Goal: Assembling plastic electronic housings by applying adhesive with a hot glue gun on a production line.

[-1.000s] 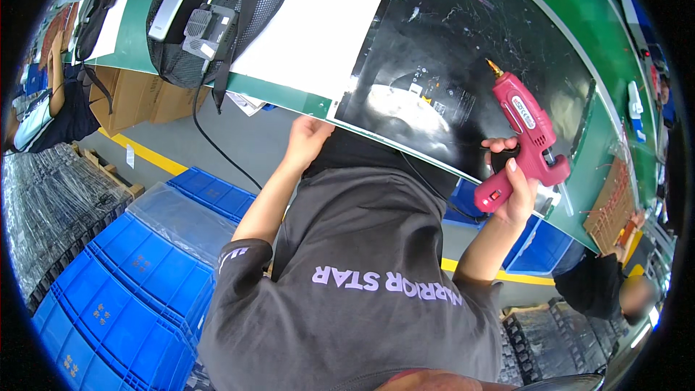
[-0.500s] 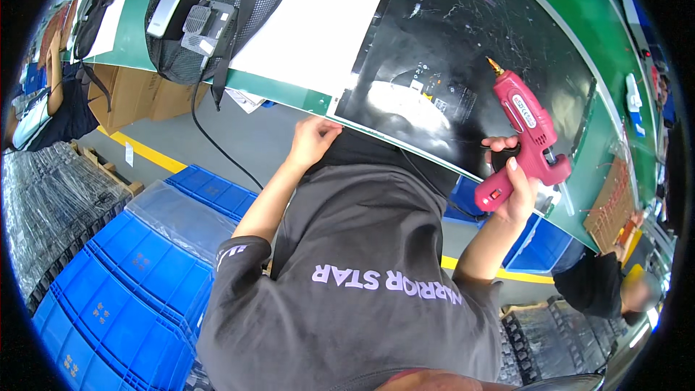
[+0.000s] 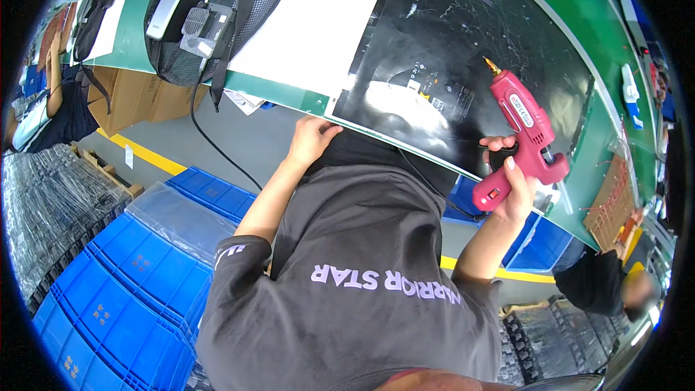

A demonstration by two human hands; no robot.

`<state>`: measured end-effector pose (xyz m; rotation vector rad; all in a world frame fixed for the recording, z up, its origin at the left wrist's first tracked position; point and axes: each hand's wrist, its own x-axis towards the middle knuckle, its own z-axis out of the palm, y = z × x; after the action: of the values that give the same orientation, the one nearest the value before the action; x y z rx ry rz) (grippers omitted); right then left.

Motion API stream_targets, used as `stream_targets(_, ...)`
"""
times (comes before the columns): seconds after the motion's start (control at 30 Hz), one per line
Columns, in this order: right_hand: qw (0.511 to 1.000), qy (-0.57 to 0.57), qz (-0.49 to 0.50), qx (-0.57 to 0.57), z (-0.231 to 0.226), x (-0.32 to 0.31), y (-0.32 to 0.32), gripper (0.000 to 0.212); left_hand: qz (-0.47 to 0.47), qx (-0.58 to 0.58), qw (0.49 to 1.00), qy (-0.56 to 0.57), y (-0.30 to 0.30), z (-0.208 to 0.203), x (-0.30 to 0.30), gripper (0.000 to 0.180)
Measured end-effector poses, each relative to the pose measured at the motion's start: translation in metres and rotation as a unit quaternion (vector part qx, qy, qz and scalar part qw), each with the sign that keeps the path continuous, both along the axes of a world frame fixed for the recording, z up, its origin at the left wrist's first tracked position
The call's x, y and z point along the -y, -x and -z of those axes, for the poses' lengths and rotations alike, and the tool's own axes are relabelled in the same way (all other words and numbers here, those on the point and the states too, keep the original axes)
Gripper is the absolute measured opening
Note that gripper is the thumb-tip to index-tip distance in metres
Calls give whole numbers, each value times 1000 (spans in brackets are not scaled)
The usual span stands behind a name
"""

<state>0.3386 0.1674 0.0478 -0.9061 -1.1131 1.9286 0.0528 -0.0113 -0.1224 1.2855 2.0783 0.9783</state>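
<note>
We note the right hand (image 3: 515,187) closed round the grip of a pink hot glue gun (image 3: 523,137), forefinger curled at the trigger, the brass nozzle pointing up and away over a black mat (image 3: 499,43) that covers the green workbench (image 3: 579,22). The gun hangs above the near edge of that mat, not touching it, with a dark cord trailing from its base under the bench edge. The left hand (image 3: 310,139) rests at the near edge of the bench, fingers hooked over the rim where the black mat meets a white rectangular sheet (image 3: 318,22); it grips only the edge, nothing loose. On the mat, just beyond the left hand, lies a small dark panel with pale printed marks (image 3: 434,90), beside a glare patch. Left of the white sheet sits a black mesh backpack (image 3: 210,22) with grey flat devices on it, its straps dangling over the bench edge. Beneath the bench stand brown cardboard boxes (image 3: 134,98), a small white label on the wall beside them, and a yellow line (image 3: 145,152) runs along the grey floor. Blue plastic crates (image 3: 137,275) are stacked at lower left, one under clear film. At far right a brown perforated board (image 3: 614,206) lies on the bench. Other people sit at the left and lower right edges.
</note>
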Motion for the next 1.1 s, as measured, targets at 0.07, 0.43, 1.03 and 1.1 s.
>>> stream_targets(0.07, 1000, 0, 4, -1, 1, 0, 0, 35, 0, -5, 1000, -7, 0, -6, -3, 15)
stream_targets(0.43, 1000, -1, 5, -4, 0, 1, 0, 34, -96, 30, 995, -27, -7, -1, 11, 11)
stream_targets(1.03, 1000, 0, 12, 7, -1, 1, 0, 35, -70, 21, 994, 79, 45, 23, 15, 22)
stream_targets(1.1, 1000, 1, 11, 6, -1, 1, 0, 35, -72, 48, 993, 83, 49, 24, 11, 25)
